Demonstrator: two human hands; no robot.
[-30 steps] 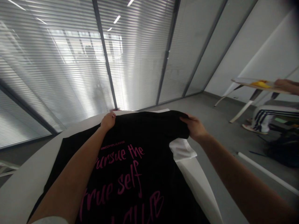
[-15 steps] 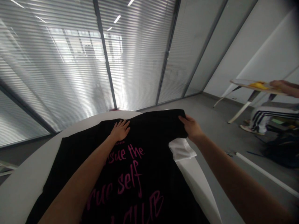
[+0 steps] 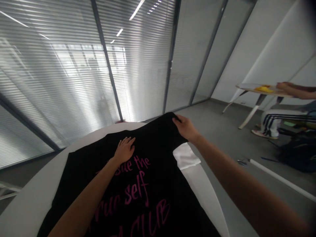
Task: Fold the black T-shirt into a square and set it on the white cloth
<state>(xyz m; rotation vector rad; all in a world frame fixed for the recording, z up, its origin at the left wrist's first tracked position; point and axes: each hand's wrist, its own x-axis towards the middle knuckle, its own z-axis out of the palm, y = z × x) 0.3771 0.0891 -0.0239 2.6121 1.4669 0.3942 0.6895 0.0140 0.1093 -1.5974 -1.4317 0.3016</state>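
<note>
Black cotton T-shirt (image 3: 148, 184) with pink lettering lies spread on the white round table (image 3: 29, 200). The left hand (image 3: 124, 149) rests flat, fingers spread, on the chest area, unchanged from half a second ago. The right hand (image 3: 186, 126), pinching the far shoulder edge, has drawn it inward since then. A white cloth (image 3: 186, 157) lies beneath, just beside that shoulder.

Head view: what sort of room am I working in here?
Most likely an office or meeting room. Glass partition walls with slatted blinds run along the far side, the floor is plain grey, and another person sits at a light work table to the right. A black T-shirt lies on a white table.
</note>
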